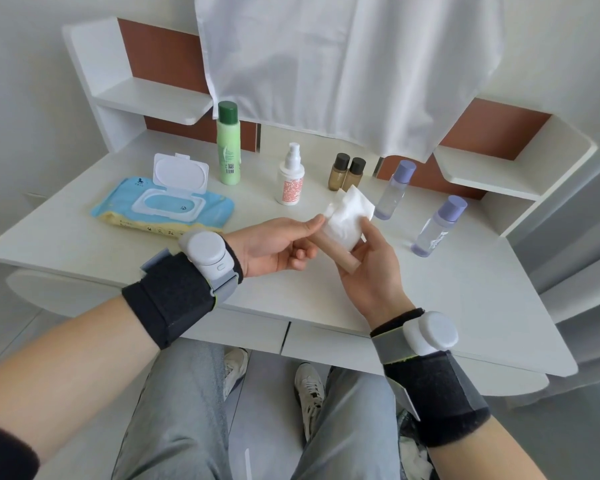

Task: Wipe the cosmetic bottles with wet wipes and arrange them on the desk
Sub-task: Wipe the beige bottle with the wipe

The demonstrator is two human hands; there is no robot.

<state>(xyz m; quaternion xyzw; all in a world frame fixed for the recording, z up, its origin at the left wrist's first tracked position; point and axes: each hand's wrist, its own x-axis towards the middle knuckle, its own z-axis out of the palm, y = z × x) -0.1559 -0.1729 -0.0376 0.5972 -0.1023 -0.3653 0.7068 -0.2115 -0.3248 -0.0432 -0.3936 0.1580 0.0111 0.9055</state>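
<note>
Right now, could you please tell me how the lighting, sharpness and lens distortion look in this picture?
Head view: soft, even daylight with only faint shadows on the desk; the wipe is nearly washed out; the wide lens bows the desk's edges and enlarges the left forearm; the label on the green bottle is too soft to read.

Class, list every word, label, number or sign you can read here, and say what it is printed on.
Nothing reads clearly.
On the green bottle: barcode and square code, lettering too small.
On the white spray bottle: red print, blurred.
On the wipes pack: small logo, edge marks, too small.
On the nearer purple-capped bottle: white marks, blurred.
</note>
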